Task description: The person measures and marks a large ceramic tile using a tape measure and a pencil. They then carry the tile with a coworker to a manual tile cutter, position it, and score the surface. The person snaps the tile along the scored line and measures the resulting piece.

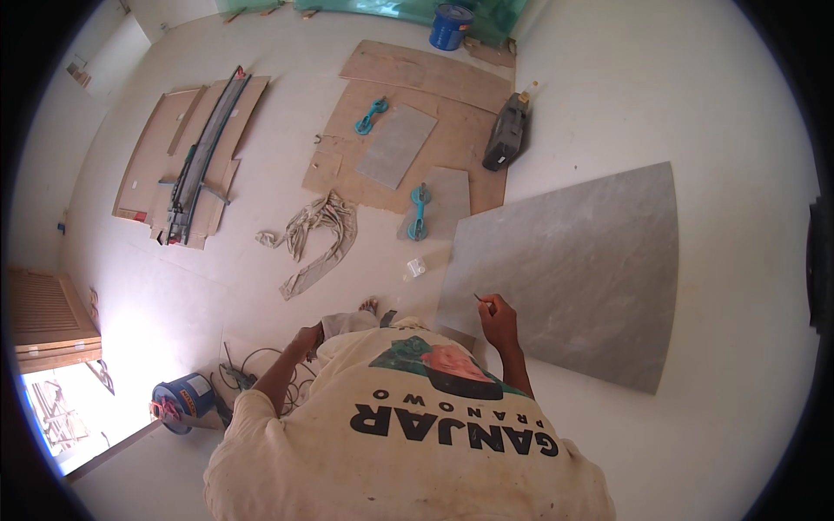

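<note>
My right hand [498,321] is closed round a thin, dark, pencil-like stick [478,298], whose tip points forward and left. It is over the near left part of a large grey tile [573,269] lying on my right. My left hand [306,340] is beside my bent left leg, fingers too small and shaded to read. Ahead of me, a double suction lifter with turquoise cups [419,212] sits on a smaller grey tile piece [448,195]. A little clear plastic object [416,267] lies on the floor between that piece and me.
Cardboard sheets [334,95] ahead carry another grey tile piece [398,143] and a second suction lifter [371,115]. A black tool case [506,132] stands at their right. Left are a long tile cutter [204,156], a crumpled cloth [321,226], a blue bucket [187,399] and loose cables [261,360].
</note>
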{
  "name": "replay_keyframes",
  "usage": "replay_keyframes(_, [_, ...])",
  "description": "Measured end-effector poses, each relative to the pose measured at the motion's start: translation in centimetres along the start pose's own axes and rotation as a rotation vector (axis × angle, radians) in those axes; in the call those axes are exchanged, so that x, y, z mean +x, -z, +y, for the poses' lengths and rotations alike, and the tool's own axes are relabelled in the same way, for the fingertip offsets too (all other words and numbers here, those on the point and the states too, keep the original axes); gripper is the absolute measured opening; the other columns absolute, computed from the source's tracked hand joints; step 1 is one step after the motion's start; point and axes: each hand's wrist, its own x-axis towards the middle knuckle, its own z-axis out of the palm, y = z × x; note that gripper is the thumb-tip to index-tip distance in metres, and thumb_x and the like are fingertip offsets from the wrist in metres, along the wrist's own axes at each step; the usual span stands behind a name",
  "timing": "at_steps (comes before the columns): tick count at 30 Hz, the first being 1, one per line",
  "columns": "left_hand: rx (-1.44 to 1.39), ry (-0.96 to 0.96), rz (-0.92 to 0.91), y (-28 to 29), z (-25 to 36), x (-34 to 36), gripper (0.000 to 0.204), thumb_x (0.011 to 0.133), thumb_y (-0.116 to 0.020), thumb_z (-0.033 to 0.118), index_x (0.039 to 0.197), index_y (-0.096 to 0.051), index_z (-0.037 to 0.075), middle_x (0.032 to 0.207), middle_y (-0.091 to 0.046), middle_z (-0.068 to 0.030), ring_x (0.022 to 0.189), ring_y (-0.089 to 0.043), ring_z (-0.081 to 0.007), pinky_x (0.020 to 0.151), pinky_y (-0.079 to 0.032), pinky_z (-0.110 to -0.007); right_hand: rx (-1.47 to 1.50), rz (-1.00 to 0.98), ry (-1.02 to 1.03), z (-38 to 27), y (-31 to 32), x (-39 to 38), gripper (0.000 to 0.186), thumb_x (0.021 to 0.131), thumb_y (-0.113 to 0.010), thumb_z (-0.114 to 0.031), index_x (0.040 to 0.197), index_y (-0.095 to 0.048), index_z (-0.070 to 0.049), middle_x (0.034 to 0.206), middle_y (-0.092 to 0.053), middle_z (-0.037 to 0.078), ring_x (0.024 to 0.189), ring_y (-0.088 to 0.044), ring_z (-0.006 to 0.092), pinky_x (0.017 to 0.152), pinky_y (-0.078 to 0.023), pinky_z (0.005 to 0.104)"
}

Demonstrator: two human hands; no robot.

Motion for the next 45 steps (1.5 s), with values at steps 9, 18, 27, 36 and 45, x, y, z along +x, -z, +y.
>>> replay_keyframes(9, [-0.72, 0.02, -0.205, -1.1, 1.7, -0.5, 0.05, 0.098, -0.046, 0.046, 0.119, -0.062, 0.004, 0.109, -0.067, -0.0129, 0.098, -0.067, -0.0254, 0.085, -0.055, -0.041, -0.061, -0.005, 0.001, -0.4, -0.3, 0.4, 0.02, 0.089, -0.064, -0.023, 0.098, -0.066, -0.006, 0.061, -0.059, 0.009, 0.053, -0.057, 0.0214, 0.055, -0.046, 0.0362])
replay_keyframes(18, [-0.833, -0.122, -0.317, -2.6, 5.8, -4.8, 0.049, 0.097, -0.044, 0.046, 0.121, -0.062, 0.006, 0.116, -0.066, -0.0148, 0.1, -0.066, -0.029, 0.089, -0.053, -0.043, 0.007, -0.028, -0.054, 0.2, -1.5, -0.6, 0.019, 0.089, -0.066, -0.02, 0.098, -0.065, -0.003, 0.06, -0.054, 0.005, 0.055, -0.049, 0.0122, 0.056, -0.044, 0.0312])
replay_keyframes(27, [0.041, -0.282, 0.076, -2.3, 3.5, -0.9, 0.051, 0.095, -0.045, 0.043, 0.111, -0.064, -0.002, 0.1, -0.069, -0.019, 0.086, -0.068, -0.0272, 0.073, -0.052, -0.041, -0.036, -0.021, -0.114, 0.2, -2.2, -1.6, 0.02, 0.088, -0.066, -0.02, 0.099, -0.066, -0.004, 0.061, -0.056, 0.006, 0.055, -0.051, 0.0148, 0.057, -0.045, 0.032])
replay_keyframes(36, [0.646, -0.461, 0.251, 0.0, 2.7, 1.8, 0.032, 0.097, -0.047, 0.028, 0.096, -0.063, 0.0, 0.08, -0.062, -0.018, 0.073, -0.063, -0.0226, 0.066, -0.05, -0.039, -0.037, -0.02, -0.146, 0.1, -2.5, -2.5, 0.019, 0.088, -0.065, -0.02, 0.099, -0.066, -0.004, 0.063, -0.058, 0.006, 0.056, -0.052, 0.0145, 0.057, -0.045, 0.0326])
replay_keyframes(45, [-0.267, -0.214, 0.153, -0.9, 4.9, -3.0, 0.024, 0.093, -0.052, 0.023, 0.094, -0.07, 0.006, 0.089, -0.067, -0.0057, 0.074, -0.06, -0.0147, 0.068, -0.051, -0.037, -0.035, -0.059, -0.176, -0.4, -4.1, -3.0, 0.017, 0.088, -0.064, -0.018, 0.099, -0.066, -0.004, 0.062, -0.057, 0.005, 0.056, -0.053, 0.0123, 0.057, -0.045, 0.031])
